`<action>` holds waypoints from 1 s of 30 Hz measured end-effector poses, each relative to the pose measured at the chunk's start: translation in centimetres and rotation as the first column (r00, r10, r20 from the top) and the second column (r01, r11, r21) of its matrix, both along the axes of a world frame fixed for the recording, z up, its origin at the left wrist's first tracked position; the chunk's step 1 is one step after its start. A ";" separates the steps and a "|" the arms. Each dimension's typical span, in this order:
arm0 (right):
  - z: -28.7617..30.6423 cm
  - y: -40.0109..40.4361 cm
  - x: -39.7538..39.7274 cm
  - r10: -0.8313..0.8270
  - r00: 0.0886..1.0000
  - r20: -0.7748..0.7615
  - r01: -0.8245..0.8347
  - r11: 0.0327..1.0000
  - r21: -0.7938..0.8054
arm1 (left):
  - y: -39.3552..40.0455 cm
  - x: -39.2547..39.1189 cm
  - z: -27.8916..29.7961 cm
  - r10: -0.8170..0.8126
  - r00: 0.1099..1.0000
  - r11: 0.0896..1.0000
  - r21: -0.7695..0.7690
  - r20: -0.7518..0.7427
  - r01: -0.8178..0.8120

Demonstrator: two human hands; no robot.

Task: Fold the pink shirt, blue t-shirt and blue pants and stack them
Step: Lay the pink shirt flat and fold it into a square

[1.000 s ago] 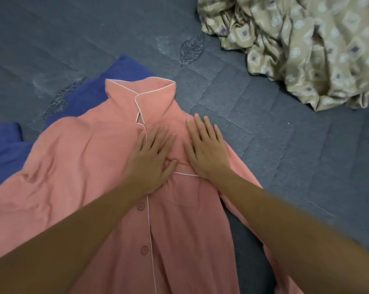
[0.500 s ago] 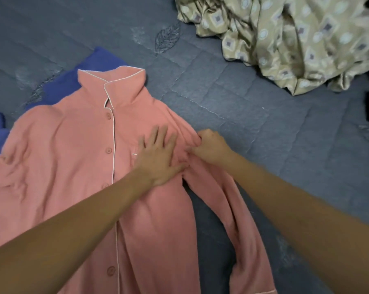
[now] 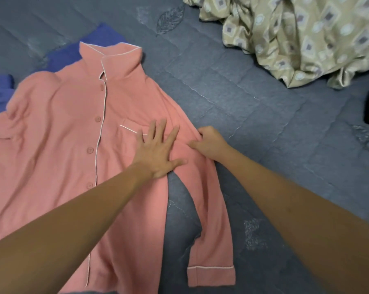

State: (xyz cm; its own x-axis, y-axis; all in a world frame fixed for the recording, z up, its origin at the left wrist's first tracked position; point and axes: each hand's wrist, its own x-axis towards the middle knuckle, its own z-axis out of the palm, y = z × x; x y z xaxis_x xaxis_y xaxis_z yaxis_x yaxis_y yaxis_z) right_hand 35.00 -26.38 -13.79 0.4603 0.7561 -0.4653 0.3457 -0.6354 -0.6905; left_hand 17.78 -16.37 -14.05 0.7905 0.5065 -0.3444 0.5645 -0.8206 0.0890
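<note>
Right hand (image 3: pixel 209 143) has slid outward, now pinching pink shirt (image 3: pixel 58 132) at shoulder seam; left hand (image 3: pixel 158 153) stays spread flat by pocket.

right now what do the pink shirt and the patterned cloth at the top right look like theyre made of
Pink shirt: looks like soft matte knit, maybe cotton; no sheen, gentle rumples, white piping along the edges. Patterned cloth: looks like a thin, smooth woven fabric, perhaps satin-like; it has a slight sheen and sharp, crisp creases. Neither fibre can be told for sure.
</note>
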 end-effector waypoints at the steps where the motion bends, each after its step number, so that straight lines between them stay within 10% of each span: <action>1: 0.1 -0.4 -0.1 -0.004 1.000 -0.001 0.004 1.000 -0.012 | -0.4 -0.4 0.0 -0.003 1.000 1.000 0.007 0.006 0.003; 20: -0.2 -10.1 -0.4 -0.091 0.985 -0.149 0.091 0.996 -0.006 | -10.9 -1.4 0.6 0.395 0.906 0.919 -0.077 0.154 -0.388; 30: 0.3 -16.4 2.9 0.028 0.976 -0.216 -0.032 0.999 -0.017 | -18.8 0.9 1.4 0.812 0.495 0.573 -0.259 0.309 -0.778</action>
State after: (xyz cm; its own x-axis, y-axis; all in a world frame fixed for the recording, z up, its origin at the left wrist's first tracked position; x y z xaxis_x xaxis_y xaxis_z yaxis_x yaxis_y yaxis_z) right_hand 37.94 -42.76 -13.54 0.3247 0.7572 -0.5668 0.2094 -0.6420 -0.7376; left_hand 18.65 -35.21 -12.62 0.1311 0.9706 -0.2019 0.8831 -0.0218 0.4687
